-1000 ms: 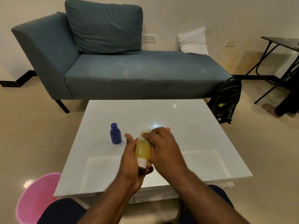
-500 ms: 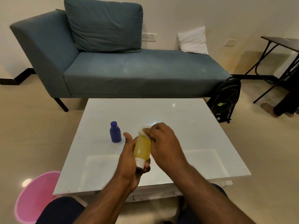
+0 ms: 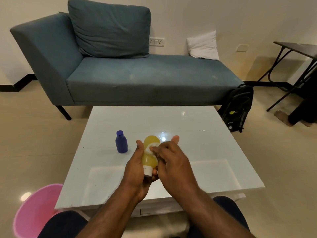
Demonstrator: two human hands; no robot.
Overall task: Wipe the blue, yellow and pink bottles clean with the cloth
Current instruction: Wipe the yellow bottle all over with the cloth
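My left hand (image 3: 135, 170) grips the yellow bottle (image 3: 149, 160) above the white table (image 3: 197, 134), its white cap toward me. A small white cloth (image 3: 151, 148) lies across the bottle's middle, pressed there by the fingertips of my right hand (image 3: 171, 162). The blue bottle (image 3: 121, 142) stands upright on the table just left of my hands, apart from them. No pink bottle is in view.
A pink bin (image 3: 34, 213) stands on the floor at the table's near-left corner. Behind the table is a blue couch (image 3: 137, 78), with a black backpack (image 3: 238, 107) leaning at its right end. A person's foot (image 3: 283, 117) and a dark folding table (image 3: 298, 54) are far right.
My right hand has slid the cloth down from the bottle's far end to its middle, uncovering the rounded yellow end. The left hand keeps its hold; the blue bottle has not moved.
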